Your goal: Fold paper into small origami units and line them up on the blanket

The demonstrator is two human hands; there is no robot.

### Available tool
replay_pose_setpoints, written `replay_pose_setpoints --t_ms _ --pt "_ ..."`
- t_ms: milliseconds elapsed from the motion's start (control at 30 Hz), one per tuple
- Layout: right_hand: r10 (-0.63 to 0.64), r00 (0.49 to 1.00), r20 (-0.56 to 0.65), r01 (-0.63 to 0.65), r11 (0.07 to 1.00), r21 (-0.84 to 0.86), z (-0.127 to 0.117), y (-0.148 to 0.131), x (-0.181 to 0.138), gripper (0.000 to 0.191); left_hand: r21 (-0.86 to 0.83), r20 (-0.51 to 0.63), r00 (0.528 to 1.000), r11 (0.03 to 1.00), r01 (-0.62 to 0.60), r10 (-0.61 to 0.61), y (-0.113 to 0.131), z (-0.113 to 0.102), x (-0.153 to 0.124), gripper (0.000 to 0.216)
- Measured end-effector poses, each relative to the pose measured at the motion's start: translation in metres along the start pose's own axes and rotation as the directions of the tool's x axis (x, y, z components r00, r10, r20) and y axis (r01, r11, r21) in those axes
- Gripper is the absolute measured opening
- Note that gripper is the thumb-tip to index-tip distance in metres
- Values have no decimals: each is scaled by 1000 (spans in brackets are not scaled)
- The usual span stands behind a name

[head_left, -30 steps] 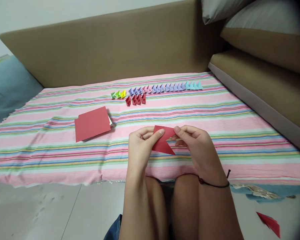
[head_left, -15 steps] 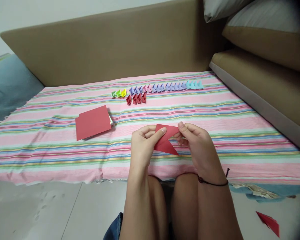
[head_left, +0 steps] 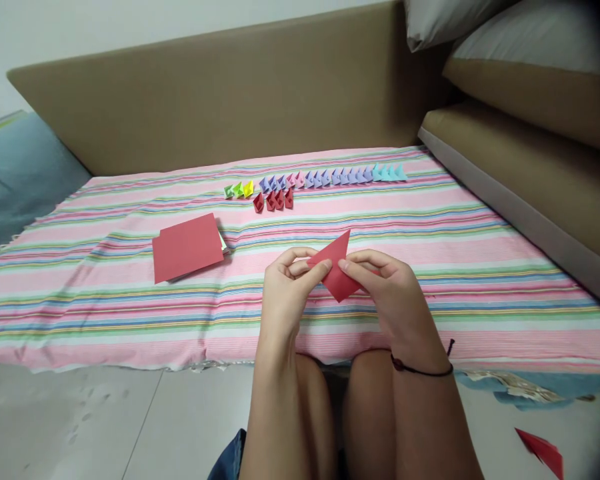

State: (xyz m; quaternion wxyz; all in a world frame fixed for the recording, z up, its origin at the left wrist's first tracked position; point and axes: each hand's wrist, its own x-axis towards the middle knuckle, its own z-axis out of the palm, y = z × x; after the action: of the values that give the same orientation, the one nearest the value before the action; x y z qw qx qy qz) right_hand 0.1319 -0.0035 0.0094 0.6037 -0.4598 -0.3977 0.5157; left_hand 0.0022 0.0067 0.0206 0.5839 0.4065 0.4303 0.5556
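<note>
A partly folded sheet of red paper point(head_left: 338, 267) is held above the striped cloth point(head_left: 130, 293), with one corner pointing up and away from me. My left hand point(head_left: 295, 277) pinches it from the left, thumb on top and fingers underneath. From the right, my right hand point(head_left: 380, 273) grips it the same way, and the two thumbs lie close together on the paper. A strip of red shows beyond my right fingers. To the left lies a stack of paper with red sheets point(head_left: 189, 248) on top.
Small folded red paper pieces point(head_left: 275, 200) stand behind my hands. Beyond them runs a row of purple, pink, blue, green and yellow pieces point(head_left: 325, 178). Brown cushions point(head_left: 520, 173) border the right. A red folded paper point(head_left: 541, 450) lies at the lower right, on the floor.
The red paper has been turned, so a corner now points upward instead of two points facing right. My right hand has shifted left, its thumb now beside my left thumb.
</note>
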Motion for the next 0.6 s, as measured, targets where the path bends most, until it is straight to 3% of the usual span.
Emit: replay_pose_setpoints --t_ms 167,267,433,600 --pt "109 993 -38 -103 986 133 -2 -4 -2 42 58 76 997 998 2 -6 2 -5 -2 20" --pt "115 989 -92 -102 985 140 -1 -4 -1 53 93 123 992 995 22 -33 0 -7 -2 19" --pt "-1 999 -52 -4 996 -92 -3 0 0 56 180 144 989 984 5 -32 0 -7 0 26" --pt "-32 997 67 51 949 -310 -9 -1 -3 58 423 191 972 881 -210 140 1 -10 -1 19"
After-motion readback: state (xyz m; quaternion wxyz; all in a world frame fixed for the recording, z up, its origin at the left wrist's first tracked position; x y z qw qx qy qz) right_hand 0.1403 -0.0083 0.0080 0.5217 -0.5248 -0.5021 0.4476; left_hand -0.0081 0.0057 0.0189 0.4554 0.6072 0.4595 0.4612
